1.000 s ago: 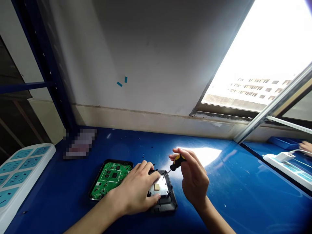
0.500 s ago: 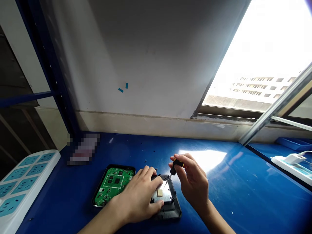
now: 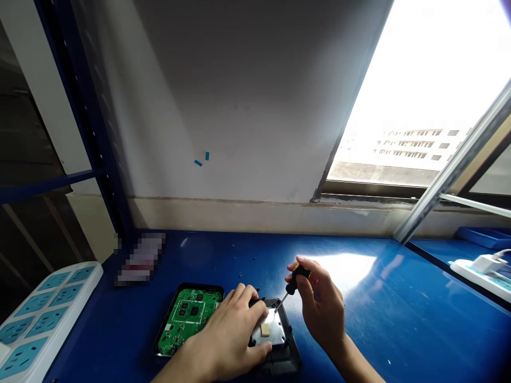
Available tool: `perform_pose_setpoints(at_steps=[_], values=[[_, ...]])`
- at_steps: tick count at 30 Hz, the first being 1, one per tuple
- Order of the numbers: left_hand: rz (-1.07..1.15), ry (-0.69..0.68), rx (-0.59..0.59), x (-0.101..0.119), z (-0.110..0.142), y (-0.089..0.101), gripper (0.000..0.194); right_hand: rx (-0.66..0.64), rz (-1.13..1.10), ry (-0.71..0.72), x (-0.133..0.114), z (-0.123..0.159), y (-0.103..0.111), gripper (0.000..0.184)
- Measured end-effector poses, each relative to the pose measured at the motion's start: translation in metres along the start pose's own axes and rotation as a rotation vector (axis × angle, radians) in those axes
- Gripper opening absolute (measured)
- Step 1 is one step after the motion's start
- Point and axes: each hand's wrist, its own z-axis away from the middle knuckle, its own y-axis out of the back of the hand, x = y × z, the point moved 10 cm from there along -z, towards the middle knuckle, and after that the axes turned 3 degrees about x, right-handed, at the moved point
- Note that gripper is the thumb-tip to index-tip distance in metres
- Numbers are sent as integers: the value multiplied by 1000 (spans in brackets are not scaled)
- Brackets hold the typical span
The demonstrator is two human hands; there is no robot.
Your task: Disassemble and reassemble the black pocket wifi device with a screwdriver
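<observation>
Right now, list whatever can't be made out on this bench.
All in the head view:
- Left part of the cover: hidden by the left hand.
- Lower right of the green board: behind the same hand.
- Whether the screwdriver tip sits in a screw: too small.
- Pale item: blurred into blocks.
- Dark bits: too small to name.
- Left power strip: cut off by the picture's edge.

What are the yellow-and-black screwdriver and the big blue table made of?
The yellow-and-black screwdriver seems to have a plastic or rubbery handle, thick and dark with yellow parts, and a thin shaft that looks like smooth metal. The big blue table looks glossy, since window light shines brightly on it; it might be painted metal or a smooth laminate.
</observation>
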Motion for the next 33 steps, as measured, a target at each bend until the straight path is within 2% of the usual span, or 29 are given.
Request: perform_pose_setpoints(at_steps=[4, 9, 14, 19, 28, 33], values=[[-7, -5, 1, 0, 0, 2, 31, 56, 50, -18, 8, 4, 10, 39], [-18, 15, -9, 0, 0, 3, 32, 194, -25, -123, 23, -1, 21, 32], [-30, 22, -23, 3, 0, 3, 32, 137, -12, -204, 41, 1, 8, 31], [-20, 29, -28, 4, 0, 2, 34, 82, -13, -223, 46, 4, -2, 31], [-48, 21, -30, 5, -1, 2, 33, 136, -86, -253, 46, 4, 2, 31], [-45, 18, -8, 3, -1, 1, 33, 188, -87, -259, 43, 0, 12, 33]])
